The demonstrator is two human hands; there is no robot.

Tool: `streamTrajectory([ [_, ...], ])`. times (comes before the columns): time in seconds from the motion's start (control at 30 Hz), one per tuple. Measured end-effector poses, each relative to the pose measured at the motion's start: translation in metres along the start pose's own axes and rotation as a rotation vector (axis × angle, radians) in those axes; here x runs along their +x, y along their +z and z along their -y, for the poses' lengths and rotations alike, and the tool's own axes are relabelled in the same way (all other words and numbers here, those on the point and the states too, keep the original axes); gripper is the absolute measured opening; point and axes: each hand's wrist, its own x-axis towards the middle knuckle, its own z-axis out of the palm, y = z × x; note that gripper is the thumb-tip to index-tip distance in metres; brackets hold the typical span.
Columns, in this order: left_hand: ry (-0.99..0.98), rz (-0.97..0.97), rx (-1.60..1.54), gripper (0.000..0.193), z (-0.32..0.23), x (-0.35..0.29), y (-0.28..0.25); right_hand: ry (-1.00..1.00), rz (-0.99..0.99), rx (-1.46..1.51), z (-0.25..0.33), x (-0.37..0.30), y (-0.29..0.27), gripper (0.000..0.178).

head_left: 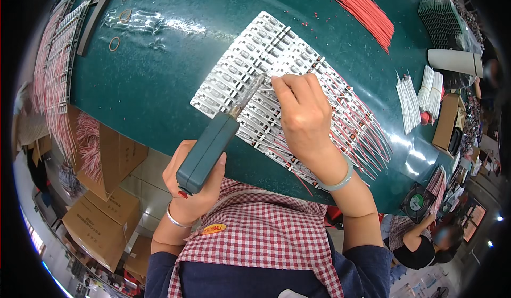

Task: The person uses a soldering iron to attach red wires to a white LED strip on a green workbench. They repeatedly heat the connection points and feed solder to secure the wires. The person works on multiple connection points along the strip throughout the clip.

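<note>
My left hand [198, 201] is wrapped round the dark green body of a soldering gun [208, 151]. Its metal tip reaches up and right onto a panel of small white circuit modules [229, 77] laid at a slant on the green table. My right hand [307, 114] is over the panel's middle, thumb and forefinger pinched close to the tip. A thin white wire appears to be between those fingers, though its end is hard to make out. Red and white wires [367, 146] trail from the panel's right side, partly behind my right wrist.
Loose red wires [367, 18] lie at the far right, with white wire bundles [430, 93] nearer. Two rubber bands [114, 43] are at the left. Wired panels [56, 58] overhang the left edge above cardboard boxes [101, 229]. A small fan [418, 201] and another person [418, 245] are at right.
</note>
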Motion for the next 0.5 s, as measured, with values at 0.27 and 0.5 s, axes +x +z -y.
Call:
streamTrajectory([
  [0.27,-0.014,-0.048,-0.045,0.021,0.003,-0.0067,-0.0045,0.011,0.006,-0.008,0.001,0.001,0.0004,0.028],
  [0.5,-0.021,-0.047,-0.044,0.023,-0.0016,-0.0026,-0.0049,0.015,-0.035,0.001,-0.0004,0.0036,-0.0064,0.03],
])
